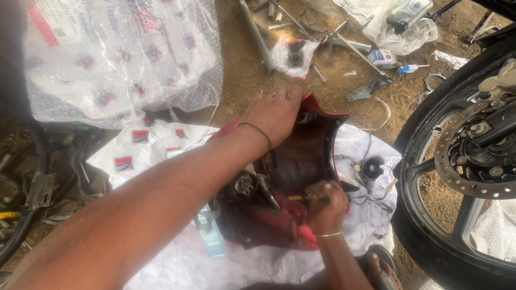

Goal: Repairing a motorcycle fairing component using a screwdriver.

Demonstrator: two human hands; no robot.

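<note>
The right hand [326, 205] is closed in a fist, its fingers [322, 194] clamped on a tool with a yellow handle [295, 198], probably a screwdriver; its tip is hidden inside the part being worked on. The left hand [275, 114] lies flat, fingers together and curled over the far upper edge of a red motorcycle headlight cowl [301, 161], steadying it. A thin dark band circles the left wrist and a pale bangle the right.

The cowl lies face down directly under both hands, its dark hollow inside turned up, on a white plastic sheet [355, 225] spread on the dirt ground [242, 80]. Just left of the right fingers a round metal fitting [245, 185] sits in the cowl; just right of them lie loose wires and a small round black part [371, 167].

Judging from this, the cowl is already off the motorcycle, and work inside it is under way; whether fasteners are going in or coming out cannot be told.

Farther out: a bubble-wrapped package [123, 59] beyond the left hand, scattered tools and metal rods [322, 37] beyond the cowl, and a motorcycle wheel with a brake disc [473, 150] to the right.
</note>
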